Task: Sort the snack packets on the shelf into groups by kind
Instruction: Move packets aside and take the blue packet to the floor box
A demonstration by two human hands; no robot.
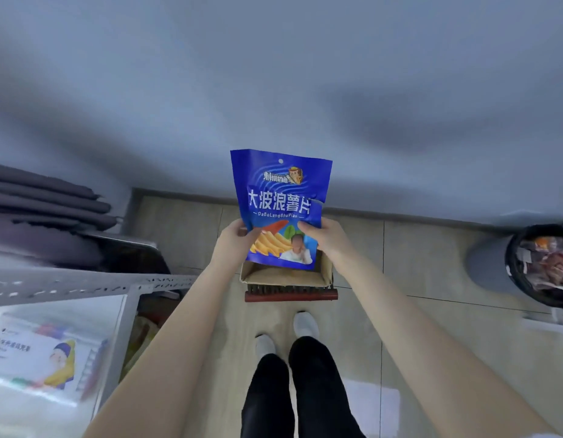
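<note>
Left hand [234, 237] and right hand [326, 237] gripped shiny blue crisp packet [280, 197], fingers clamped on both edges. Brown cardboard box [286, 276] sat just below fingers. Sorting probably barely begun; shelf groups not visible.

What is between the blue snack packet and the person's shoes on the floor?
In the head view, an open cardboard box sits below the blue snack packet, then a red-backed brush, then bare floor before the shoes.

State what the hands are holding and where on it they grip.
Both hands hold one blue chip packet upright: the left hand pinches its lower left edge, the right hand its lower right edge.
</note>
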